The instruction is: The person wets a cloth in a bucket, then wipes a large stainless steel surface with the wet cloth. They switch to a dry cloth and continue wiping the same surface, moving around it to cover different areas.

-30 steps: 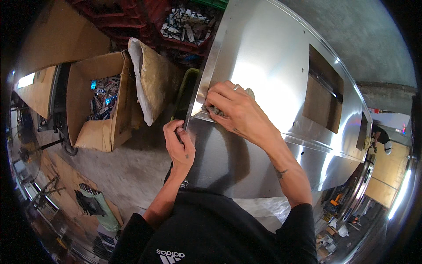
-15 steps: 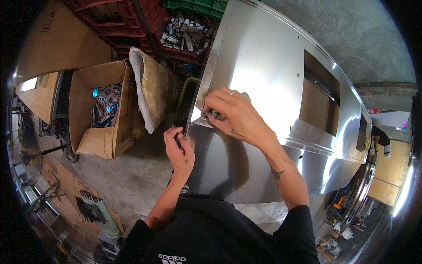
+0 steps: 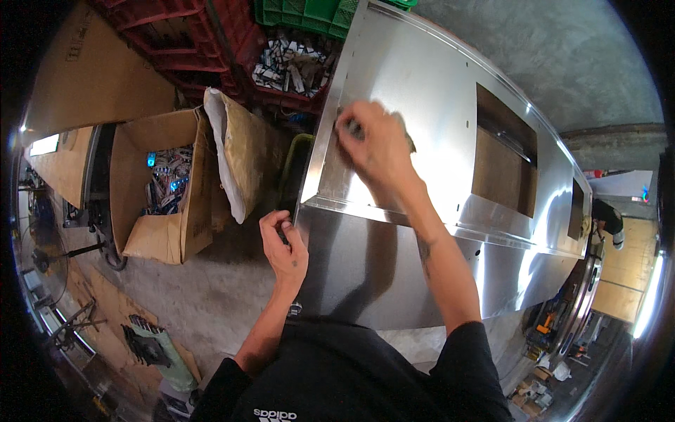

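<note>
The right hand [image 3: 380, 144] has its fingers closed round a grey wad [image 3: 354, 129], seemingly for pressure near the sheet-metal housing [image 3: 429, 60]'s left edge, where the left hand [image 3: 285, 247], half-curled, contents unclear, perhaps braces.

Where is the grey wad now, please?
In the head view, the grey wad is above centre, in the right hand, near the left edge of the panel.

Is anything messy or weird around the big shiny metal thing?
Nothing looks clearly spilled. The cardboard box on the left looks untidy: a flap seems folded out, and the pieces inside lie jumbled.
</note>
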### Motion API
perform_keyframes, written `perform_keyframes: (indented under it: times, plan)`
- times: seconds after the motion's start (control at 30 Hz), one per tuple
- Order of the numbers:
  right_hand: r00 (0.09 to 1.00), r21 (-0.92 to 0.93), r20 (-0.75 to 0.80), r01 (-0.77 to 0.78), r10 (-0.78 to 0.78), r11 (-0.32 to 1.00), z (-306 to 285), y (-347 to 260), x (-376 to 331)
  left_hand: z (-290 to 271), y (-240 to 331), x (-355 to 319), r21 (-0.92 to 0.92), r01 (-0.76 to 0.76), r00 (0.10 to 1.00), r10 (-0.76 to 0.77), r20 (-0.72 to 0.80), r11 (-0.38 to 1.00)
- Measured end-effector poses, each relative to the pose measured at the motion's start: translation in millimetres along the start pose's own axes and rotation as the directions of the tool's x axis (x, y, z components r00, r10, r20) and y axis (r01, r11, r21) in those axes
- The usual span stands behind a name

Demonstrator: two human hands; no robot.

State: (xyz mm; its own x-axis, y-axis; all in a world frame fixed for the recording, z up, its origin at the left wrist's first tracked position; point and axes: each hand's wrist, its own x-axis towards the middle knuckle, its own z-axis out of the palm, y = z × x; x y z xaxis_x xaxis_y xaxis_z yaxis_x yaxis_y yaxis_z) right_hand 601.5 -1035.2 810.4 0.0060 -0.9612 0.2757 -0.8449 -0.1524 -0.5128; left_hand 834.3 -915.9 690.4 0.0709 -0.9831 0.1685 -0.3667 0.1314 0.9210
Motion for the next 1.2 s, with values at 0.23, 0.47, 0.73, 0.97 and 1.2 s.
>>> perform_keyframes:
  times: [0.23,0.47,0.73,0.97,1.2]
  plan:
    - [0.980,0.147,0.151,0.111,-0.133,0.983,-9.5,-31.9,-54.3,-4.5,4.7,-0.9,-0.019,0.053,0.998,-0.052,0.047,0.998]
    - [0.996,-0.069,-0.074,0.051,-0.056,0.996,1.1,48.5,49.9,-4.4,8.6,-0.2,-0.001,-0.017,0.999,0.017,0.046,1.000]
    - [0.978,0.016,-0.210,0.001,0.002,1.000,6.2,76.1,102.9,0.0,8.7,3.1,0.001,0.011,1.000,-0.011,0.025,1.000]
    - [0.968,0.084,0.150,0.192,-0.203,0.978,-6.7,-2.1,-26.4,-3.9,0.9,0.0,-0.008,0.052,0.997,-0.051,0.062,0.999]
    - [0.998,-0.066,-0.018,0.058,-0.059,0.996,4.2,58.5,56.0,-4.3,0.3,-4.4,0.001,0.033,0.996,-0.033,0.081,0.999]
